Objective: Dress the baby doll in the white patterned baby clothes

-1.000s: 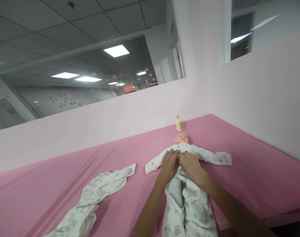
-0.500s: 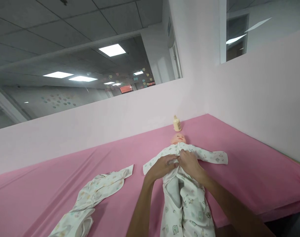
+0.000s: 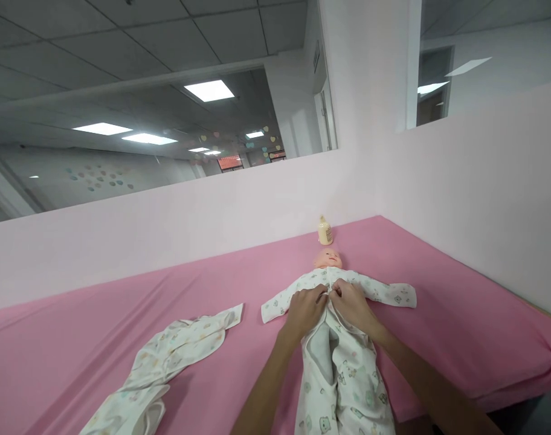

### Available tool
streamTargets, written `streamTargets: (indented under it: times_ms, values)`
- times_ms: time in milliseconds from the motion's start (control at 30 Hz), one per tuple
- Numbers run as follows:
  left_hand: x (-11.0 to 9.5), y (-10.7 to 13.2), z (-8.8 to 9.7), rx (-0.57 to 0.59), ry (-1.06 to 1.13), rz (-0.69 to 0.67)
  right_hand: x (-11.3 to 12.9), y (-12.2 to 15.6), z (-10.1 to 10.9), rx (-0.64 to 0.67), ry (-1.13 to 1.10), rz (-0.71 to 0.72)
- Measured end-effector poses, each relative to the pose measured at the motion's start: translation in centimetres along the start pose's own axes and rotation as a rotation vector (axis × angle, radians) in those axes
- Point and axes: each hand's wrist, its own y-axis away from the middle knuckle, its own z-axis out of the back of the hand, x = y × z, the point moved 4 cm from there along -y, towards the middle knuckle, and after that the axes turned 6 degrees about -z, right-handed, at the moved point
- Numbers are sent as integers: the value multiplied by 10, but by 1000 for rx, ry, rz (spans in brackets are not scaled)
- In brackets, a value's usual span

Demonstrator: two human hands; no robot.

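A baby doll (image 3: 328,258) lies on its back on a pink-covered table, its head toward the wall. It wears a white printed baby romper (image 3: 361,380) with both sleeves spread outward. The romper's front gapes over the legs, below my hands. My left hand (image 3: 307,307) pinches the left front edge at the chest. Close beside it, my right hand (image 3: 350,302) is closed on the opposite edge. The fingertips almost meet, and whatever fastener lies between them is too small to make out.
A second white printed baby garment (image 3: 180,347) lies crumpled to the left on the pink sheet (image 3: 230,272). Beyond the doll's head stands a cream pump bottle (image 3: 325,232) near the wall (image 3: 239,199). Another wall rises on the right.
My left hand has shifted slightly right and its fingers have closed in on the romper's front edge. My right hand stays at the chest. The view has tilted a little.
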Motion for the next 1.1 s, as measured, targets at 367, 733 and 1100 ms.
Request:
streamTargets:
  times_ms: [367,733,1100]
  values:
    - [0,10,-12,-121,-63,14,2,1,-2,-27,277,-72]
    - [1,12,-12,-162,4,11,-1,-7,0,39,108,28]
    - [4,12,-15,-215,-17,-6,0,-4,1,65,-167,80]
